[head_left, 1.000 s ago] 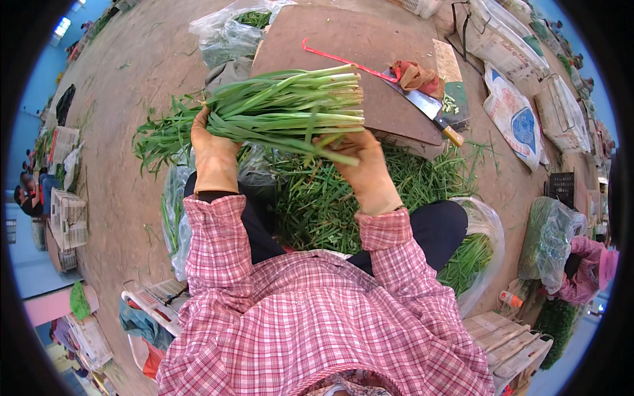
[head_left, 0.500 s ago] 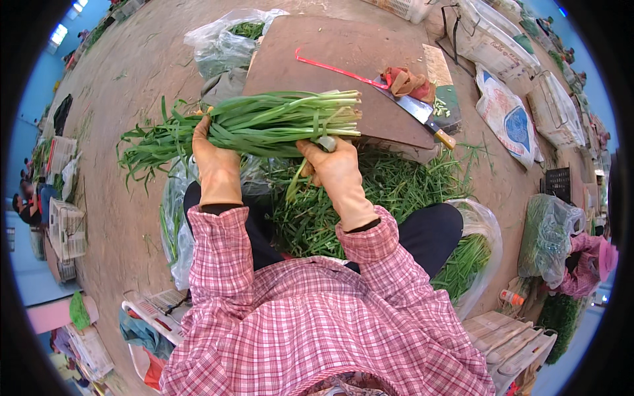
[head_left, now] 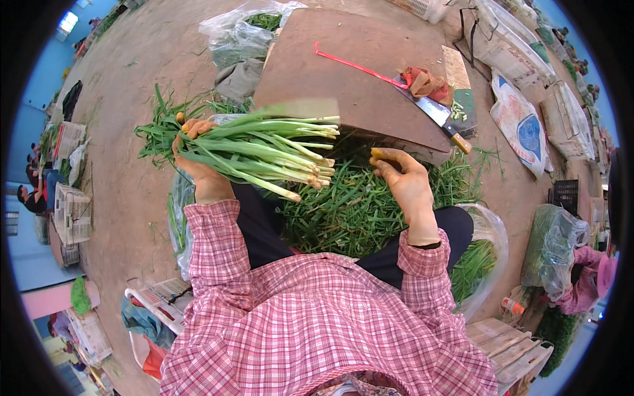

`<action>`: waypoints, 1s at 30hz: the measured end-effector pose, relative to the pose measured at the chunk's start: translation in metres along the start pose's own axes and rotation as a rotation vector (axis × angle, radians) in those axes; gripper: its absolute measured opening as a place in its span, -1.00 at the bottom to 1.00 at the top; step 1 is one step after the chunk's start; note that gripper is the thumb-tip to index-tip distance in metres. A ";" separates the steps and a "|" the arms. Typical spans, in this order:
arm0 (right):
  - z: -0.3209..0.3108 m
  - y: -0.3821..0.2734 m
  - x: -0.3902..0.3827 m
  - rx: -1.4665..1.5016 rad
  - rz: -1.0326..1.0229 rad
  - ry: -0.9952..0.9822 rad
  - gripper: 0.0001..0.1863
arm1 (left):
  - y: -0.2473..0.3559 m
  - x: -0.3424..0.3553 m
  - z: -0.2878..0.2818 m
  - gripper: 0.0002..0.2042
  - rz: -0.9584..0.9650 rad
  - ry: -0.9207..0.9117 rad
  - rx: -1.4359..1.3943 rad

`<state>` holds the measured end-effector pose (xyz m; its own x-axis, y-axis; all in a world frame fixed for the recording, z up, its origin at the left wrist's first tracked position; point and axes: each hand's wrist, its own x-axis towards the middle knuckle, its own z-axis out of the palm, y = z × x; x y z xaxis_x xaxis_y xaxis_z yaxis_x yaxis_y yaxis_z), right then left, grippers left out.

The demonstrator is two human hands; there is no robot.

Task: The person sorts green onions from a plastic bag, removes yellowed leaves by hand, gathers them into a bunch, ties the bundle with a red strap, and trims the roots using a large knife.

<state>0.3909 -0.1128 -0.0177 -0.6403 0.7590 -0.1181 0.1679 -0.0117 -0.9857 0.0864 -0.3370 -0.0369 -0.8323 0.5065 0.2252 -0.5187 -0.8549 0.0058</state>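
Observation:
My left hand (head_left: 198,162) is closed around a bunch of garlic chives (head_left: 277,142), raised at the left over my lap. Its green leaves hang past my fingers to the left; the pale stalk ends fan out to the right. The bunch's upper edge is smeared by motion. My right hand (head_left: 404,181) hovers apart from it, over a heap of loose green leaves (head_left: 337,214) between my knees. Its index finger reaches left, with a yellow tip, and the other fingers are loosely bent. I see nothing held in it.
A low brown board (head_left: 343,59) stands ahead, bearing a knife (head_left: 432,113), a red strip (head_left: 356,65) and a brown cloth (head_left: 426,84). Bags of greens flank my legs, one clear bag (head_left: 485,257) by the right knee. A white plastic chair (head_left: 155,300) is behind left.
My right hand has let go of the stalk ends and moved right, over the heap. The bunch, in my left hand, has tilted and fanned out, its stalk ends lower.

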 end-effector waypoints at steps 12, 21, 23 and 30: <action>0.049 -0.017 -0.018 0.031 -0.282 -0.169 -0.82 | -0.015 -0.008 0.014 -0.60 -0.064 -0.088 -0.058; 0.047 -0.022 -0.005 0.153 0.158 -0.362 -0.75 | -0.019 -0.009 0.025 -0.60 -0.111 -0.198 -0.034; 0.049 -0.026 -0.007 0.192 0.177 -0.359 -0.78 | -0.020 -0.010 0.027 -0.62 -0.092 -0.206 -0.015; -0.001 0.001 -0.001 0.187 0.074 -0.189 -0.76 | -0.017 -0.010 0.029 -0.59 -0.082 -0.258 -0.023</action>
<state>0.3926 -0.1126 -0.0182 -0.7628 0.6171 -0.1931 0.0887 -0.1960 -0.9766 0.1095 -0.3310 -0.0107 -0.7114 0.5264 0.4656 -0.5892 -0.8079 0.0130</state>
